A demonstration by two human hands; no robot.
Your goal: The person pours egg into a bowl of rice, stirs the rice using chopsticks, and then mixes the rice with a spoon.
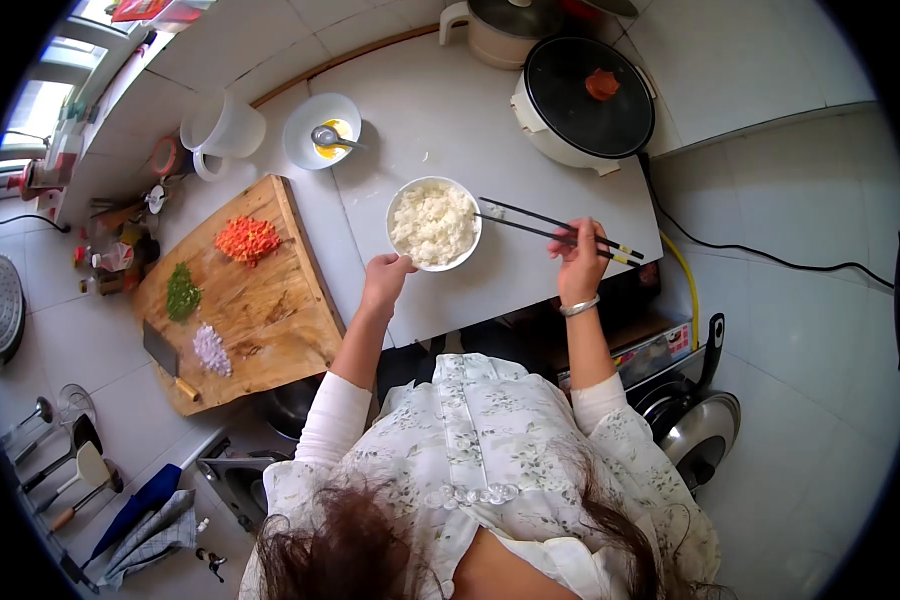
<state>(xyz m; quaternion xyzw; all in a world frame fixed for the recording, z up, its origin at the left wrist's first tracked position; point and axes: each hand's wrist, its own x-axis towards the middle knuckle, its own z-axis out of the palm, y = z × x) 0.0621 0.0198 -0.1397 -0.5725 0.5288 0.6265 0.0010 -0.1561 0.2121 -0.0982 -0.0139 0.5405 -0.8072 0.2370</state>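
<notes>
A white bowl [457,266] heaped with cooked rice [433,222] stands on the light counter. My left hand [385,278] grips the bowl's near-left rim, fingers closed with the thumb at the edge. In my right hand [580,260] is a pair of black chopsticks [530,221] with pale bands near their back ends. Their tips point left and reach the right side of the bowl; whether they touch the rice I cannot tell. Behind the rice, to the left, sits a pale bowl [304,113] with yellow egg [342,130] and a metal spoon [328,137] in it.
A wooden cutting board [270,330] on the left bears chopped orange-red bits [247,240], chopped greens [182,293], pale purple bits [211,350] and a cleaver [160,347]. A white jug [225,125] stands behind it. At the back right is a lidded electric pan [580,100], its black cord [750,258] trailing right.
</notes>
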